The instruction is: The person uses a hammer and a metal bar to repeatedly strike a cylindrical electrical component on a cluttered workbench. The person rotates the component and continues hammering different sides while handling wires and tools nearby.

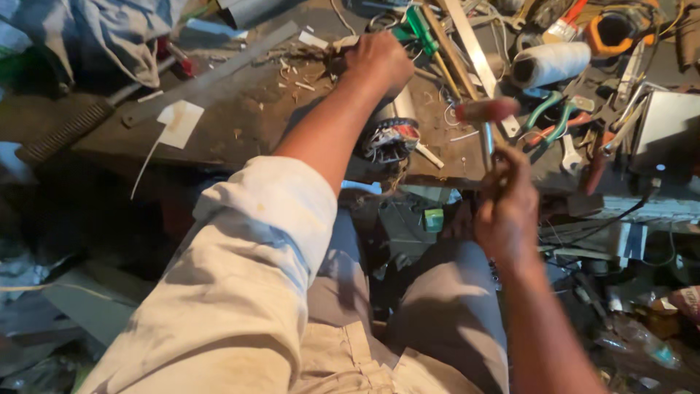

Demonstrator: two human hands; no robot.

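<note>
Right hand (pixel 508 208) grips a red-headed hammer (pixel 487 111); left hand (pixel 378 62) clenched amid pliers (pixel 558 117), twine spool (pixel 550 64) and metal strip (pixel 211 73).

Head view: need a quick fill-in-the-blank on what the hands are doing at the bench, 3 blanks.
1. The right hand holds a tool with a ____ handle.
2. The left hand reaches over the ____ toward the scattered tools.
3. The white roll of string lies on the workbench to the ____ of the left hand.

Missing words: red; workbench; right
</note>
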